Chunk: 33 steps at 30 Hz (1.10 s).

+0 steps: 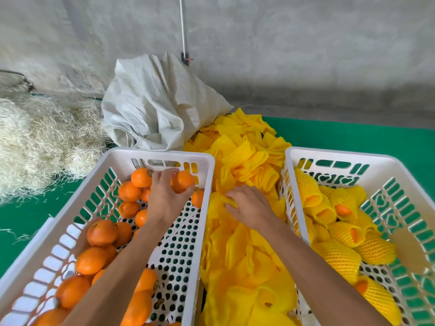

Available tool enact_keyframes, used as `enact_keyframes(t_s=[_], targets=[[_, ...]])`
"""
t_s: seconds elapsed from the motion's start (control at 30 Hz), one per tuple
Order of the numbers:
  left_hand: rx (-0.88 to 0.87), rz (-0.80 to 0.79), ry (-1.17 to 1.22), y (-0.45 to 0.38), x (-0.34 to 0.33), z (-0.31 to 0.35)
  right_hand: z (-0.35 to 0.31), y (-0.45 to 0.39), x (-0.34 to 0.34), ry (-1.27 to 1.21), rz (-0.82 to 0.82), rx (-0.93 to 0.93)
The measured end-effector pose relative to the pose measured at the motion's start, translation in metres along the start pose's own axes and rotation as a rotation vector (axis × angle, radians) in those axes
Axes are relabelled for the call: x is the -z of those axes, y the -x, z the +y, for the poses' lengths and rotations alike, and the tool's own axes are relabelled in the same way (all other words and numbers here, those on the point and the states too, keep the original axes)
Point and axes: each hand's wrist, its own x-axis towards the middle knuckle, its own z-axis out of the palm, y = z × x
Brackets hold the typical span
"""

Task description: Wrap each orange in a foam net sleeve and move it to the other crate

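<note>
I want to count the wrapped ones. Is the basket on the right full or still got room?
Still got room. The right crate holds wrapped oranges along its left side only; bare holed floor shows elsewhere.

A crumpled white woven sack [153,107] sits at upper centre of the frame against a grey concrete wall [282,43]. A pile of pale straw-like fibre [40,142] fills the left edge. A green mat [353,135] covers the surface. A white cord [182,24] hangs down the wall at top centre.
</note>
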Motion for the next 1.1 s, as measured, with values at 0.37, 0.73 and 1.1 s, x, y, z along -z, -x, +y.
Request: enact_keyframes(t_s=[0.37, 0.73, 1.1], targets=[[0.433, -0.224, 1.351, 0.041, -0.033, 0.124, 0.007, 0.024, 0.032, -0.555, 0.742, -0.222], [0.328, -0.206, 1.177, 0.049, -0.047, 0.112, 0.006, 0.029, 0.037, -0.625, 0.565, 0.223], [0.194, 0.002, 1.111, 0.049, -0.045, 0.116, 0.008, 0.031, 0.041, -0.757, 0.580, 0.188]])
